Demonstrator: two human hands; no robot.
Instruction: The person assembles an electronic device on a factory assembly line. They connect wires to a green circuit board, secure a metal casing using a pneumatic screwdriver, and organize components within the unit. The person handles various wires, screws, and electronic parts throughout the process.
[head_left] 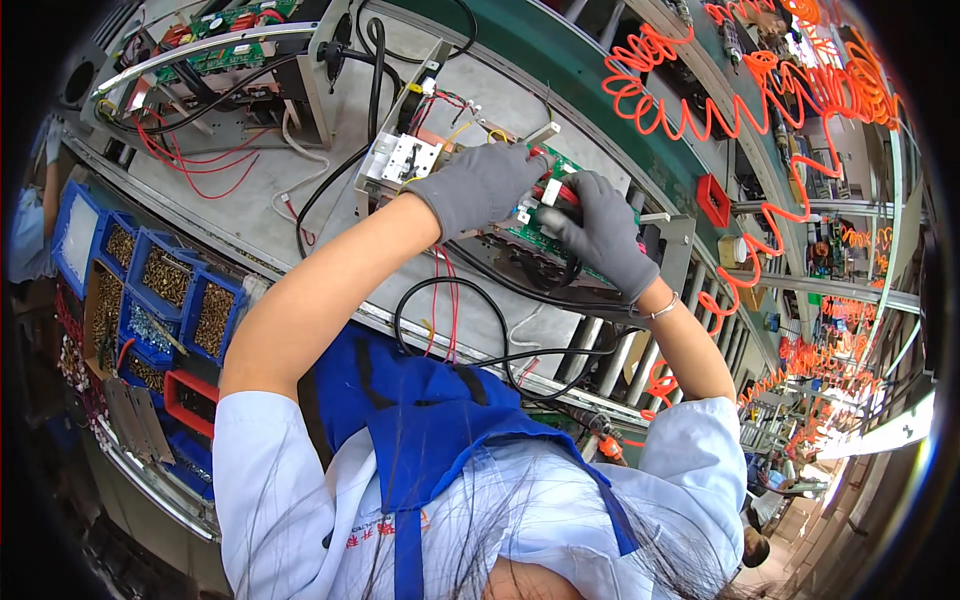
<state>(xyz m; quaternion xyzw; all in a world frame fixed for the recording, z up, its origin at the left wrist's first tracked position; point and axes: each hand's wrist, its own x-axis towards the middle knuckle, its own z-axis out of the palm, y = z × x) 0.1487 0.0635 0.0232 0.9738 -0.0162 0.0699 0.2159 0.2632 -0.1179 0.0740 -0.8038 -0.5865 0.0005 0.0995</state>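
Where left hand (485, 187) faces right hand (603, 237): fingers curled at green board (567, 166); grip cannot be told.
Board: seems seated.
Red wires (455, 300): near side, loose; work seems unfinished.

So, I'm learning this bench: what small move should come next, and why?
Probably ease the red wires aside with the right hand: they bunch beside it, over the green circuit board, with the left hand close by.

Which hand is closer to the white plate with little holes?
Left. The left hand is close beside the white plate; the right hand is farther off, past the left hand.
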